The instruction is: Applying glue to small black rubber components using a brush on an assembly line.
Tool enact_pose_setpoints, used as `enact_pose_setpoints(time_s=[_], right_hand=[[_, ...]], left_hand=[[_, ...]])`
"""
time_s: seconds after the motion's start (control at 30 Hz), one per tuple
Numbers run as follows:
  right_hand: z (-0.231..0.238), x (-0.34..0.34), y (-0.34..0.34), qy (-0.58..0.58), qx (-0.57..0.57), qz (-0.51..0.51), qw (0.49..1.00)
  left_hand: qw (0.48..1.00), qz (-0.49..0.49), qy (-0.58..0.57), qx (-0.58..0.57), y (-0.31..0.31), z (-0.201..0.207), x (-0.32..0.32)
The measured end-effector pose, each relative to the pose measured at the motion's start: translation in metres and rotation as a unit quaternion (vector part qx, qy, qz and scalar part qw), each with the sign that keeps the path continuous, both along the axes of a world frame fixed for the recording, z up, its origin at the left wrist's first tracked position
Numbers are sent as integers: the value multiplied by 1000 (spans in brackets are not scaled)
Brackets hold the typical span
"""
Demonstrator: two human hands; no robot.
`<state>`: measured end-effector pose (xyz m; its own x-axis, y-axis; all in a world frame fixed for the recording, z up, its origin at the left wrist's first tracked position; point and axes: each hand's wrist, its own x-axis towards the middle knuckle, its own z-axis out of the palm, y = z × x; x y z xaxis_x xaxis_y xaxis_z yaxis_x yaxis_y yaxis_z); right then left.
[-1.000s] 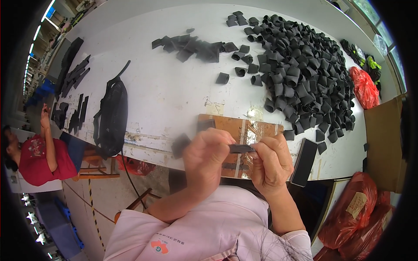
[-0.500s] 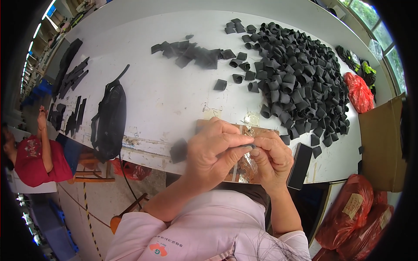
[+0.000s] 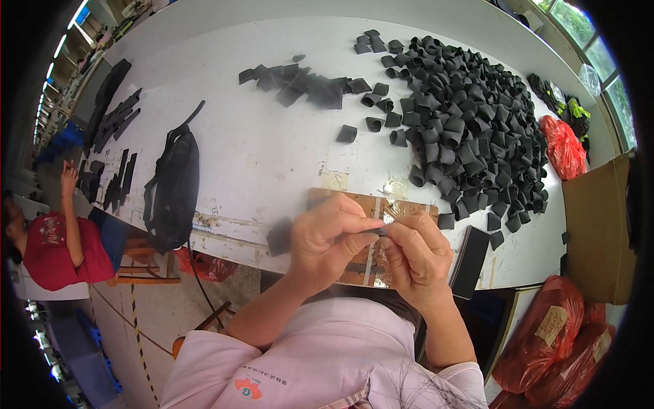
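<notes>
Both hands meet above a brown taped board at the table's near edge. My left hand is closed, pinching a small black fabric piece between thumb and forefinger. My right hand is closed too, its fingertips at the other end of the same piece. Fingers cover most of it, so its full shape is hidden. Beyond and to the right lies a big heap of short black fabric loops. Flat black pieces lie loosely grouped farther back.
A black phone-like slab lies right of the board. On the left are a black bag and dark strips. Red plastic bags and a cardboard box stand at right. Another person sits at far left.
My right hand has shifted slightly left and its fingertips now point more downward at the piece. My left hand still pinches it. The other person's raised hand has moved a little.
</notes>
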<state>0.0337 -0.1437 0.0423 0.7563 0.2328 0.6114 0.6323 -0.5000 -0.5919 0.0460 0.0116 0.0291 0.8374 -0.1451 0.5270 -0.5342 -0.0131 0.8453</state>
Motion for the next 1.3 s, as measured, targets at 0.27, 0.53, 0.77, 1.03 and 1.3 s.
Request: enact_pose_setpoints(time_s=[0.27,0.53,0.77,1.03,1.3], right_hand=[[4,-5,-3,42,-7,-13,999],[-9,-2,1,12,17,-32,999],[-5,-3,7,-14,-19,-53,998],[6,-8,4,62,61,-27,996],[7,-6,6,-18,-4,-56,998]], left_hand=[[990,0,117,78,-3,0,-10],[852,-155,464,-185,5,-8,-8],[890,-108,376,-233,-5,-17,-16],[788,-207,397,-422,0,-22,-12],[991,-65,85,-86,-2,0,-1]])
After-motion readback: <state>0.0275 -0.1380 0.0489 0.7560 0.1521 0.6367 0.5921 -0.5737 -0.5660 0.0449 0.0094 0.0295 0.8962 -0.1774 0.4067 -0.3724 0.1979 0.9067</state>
